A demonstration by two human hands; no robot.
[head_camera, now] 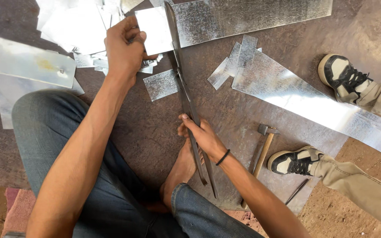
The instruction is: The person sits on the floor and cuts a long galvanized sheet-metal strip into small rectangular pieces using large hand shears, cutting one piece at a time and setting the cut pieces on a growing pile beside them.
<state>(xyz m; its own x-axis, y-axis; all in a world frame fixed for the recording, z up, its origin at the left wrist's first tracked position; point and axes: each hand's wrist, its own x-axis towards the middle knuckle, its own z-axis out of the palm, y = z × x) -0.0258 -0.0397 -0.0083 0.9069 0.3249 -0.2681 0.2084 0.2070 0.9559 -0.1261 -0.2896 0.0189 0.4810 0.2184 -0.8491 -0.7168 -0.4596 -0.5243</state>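
Observation:
Long dark metal shears (182, 83) lie lengthwise on the brown floor, blades pointing away from me. My right hand (201, 134) grips their handles near my bare foot (179, 169). My left hand (124, 48) holds the edge of a shiny galvanized metal sheet (243, 17) right at the blades. A small cut piece (160, 84) lies just left of the shears.
A pile of cut metal pieces (76, 26) lies at the far left, with a larger flat plate (31, 61). A long tapered sheet strip (305, 99) and a wooden-handled hammer (264, 147) lie to the right. Another person's two shoes (347, 77) (294, 161) stand at the right.

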